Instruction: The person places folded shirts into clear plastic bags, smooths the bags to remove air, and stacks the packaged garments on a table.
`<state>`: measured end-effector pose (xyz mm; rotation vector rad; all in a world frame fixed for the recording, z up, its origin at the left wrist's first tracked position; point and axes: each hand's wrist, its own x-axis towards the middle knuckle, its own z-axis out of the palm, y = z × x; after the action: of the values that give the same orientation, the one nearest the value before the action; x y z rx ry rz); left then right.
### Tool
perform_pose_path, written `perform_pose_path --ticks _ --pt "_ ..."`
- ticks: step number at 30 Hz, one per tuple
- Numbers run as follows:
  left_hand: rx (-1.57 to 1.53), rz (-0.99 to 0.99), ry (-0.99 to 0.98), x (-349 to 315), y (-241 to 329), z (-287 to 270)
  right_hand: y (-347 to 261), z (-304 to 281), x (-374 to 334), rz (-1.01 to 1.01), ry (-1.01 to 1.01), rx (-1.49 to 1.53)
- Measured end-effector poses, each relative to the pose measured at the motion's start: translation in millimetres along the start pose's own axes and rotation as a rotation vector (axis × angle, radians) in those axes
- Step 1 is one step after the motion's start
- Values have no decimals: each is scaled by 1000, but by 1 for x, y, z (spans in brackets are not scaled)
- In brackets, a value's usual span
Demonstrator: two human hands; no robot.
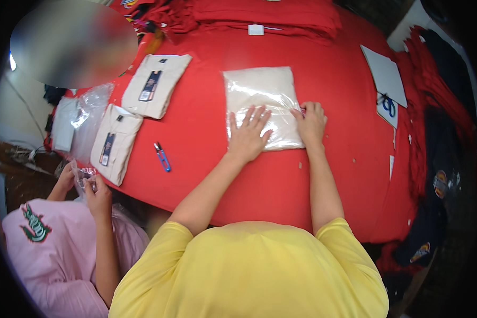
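Note:
In front of me a folded cream garment in a clear plastic bag [259, 87] lies flat on the red-covered table [196, 122]. My left hand [248, 137] rests palm down on the bag's lower middle, fingers spread. At the bag's right edge, my right hand [311, 127] has its fingers bent and closed on the plastic, with a small reddish bit showing by the fingertips. Glare on the film hides details of the garment inside.
Two folded cream garments with dark tags, an upper one [167, 79] and a lower one [123, 139], lie left, near blue thread snips [162, 157]. Clear bags [93, 116] lie beyond. A co-worker's hands [98, 193] hold plastic. Blue-handled scissors [388, 107] lie right; red garments [270, 16] at back.

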<state>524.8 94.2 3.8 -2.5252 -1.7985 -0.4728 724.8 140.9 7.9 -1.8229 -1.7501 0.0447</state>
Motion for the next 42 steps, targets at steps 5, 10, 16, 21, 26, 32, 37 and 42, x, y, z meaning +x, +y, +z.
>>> perform_pose_path --ticks 5,10,16,21,26,32,37,42 --pt "-28 -28 -65 -1 1 -4 4 3 -1 -55 10 55" --pt "-88 -56 -65 0 -1 0 6 -16 -3 -41 68 231" --pt "-87 -55 -46 -6 2 0 -41 8 -45 -103 -74 -167" --pt "-239 -26 -95 -18 -21 -2 -48 -3 -37 55 -269 -159" --pt "-179 -118 -82 -56 -43 -16 -40 -1 -40 58 -293 -216" --pt "-49 -201 -52 -74 -43 -37 -43 -18 -20 108 -401 -141" --pt "-214 -80 83 -51 -31 -6 -86 11 -22 -22 -190 -165" --pt "-41 -144 -46 -57 -21 -12 -64 2 -7 -16 -256 -74"
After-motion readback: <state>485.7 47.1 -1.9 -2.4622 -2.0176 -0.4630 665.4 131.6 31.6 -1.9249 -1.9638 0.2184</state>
